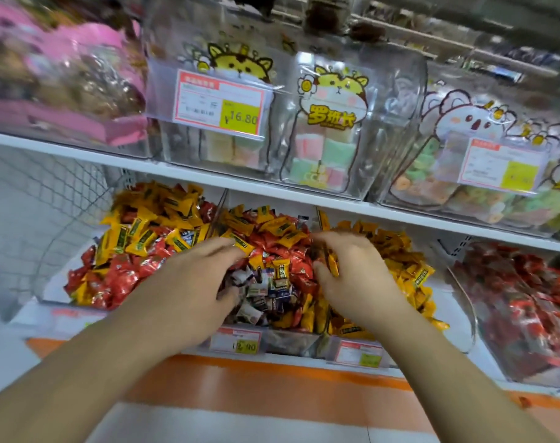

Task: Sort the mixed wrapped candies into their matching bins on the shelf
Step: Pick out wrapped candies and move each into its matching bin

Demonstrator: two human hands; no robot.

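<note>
On the lower shelf, three clear bins sit side by side, heaped with wrapped candies. Left bin: yellow wrappers piled at the back, red ones toward the front. Middle bin: a mix of red candies, yellow candies and a patch of dark purple-and-white candies near the front. Right bin: mostly yellow wrappers.

Left hand reaches into the middle bin, palm down on the heap, fingers spread and bent into the candies; a yellow wrapper lies at its fingertips, but whether it grips anything cannot be told. Right hand hangs over the divide between middle and right bins, fingers curled and pinching a yellow candy against the thumb.

Further right, a separate clear bin holds red-wrapped packs. Price tags clip to the bin fronts.

Upper shelf: clear containers of pastel sweets, cartoon animal bags, a price label reading 16.80, pink packaging at far left. View blurred at the edges
</note>
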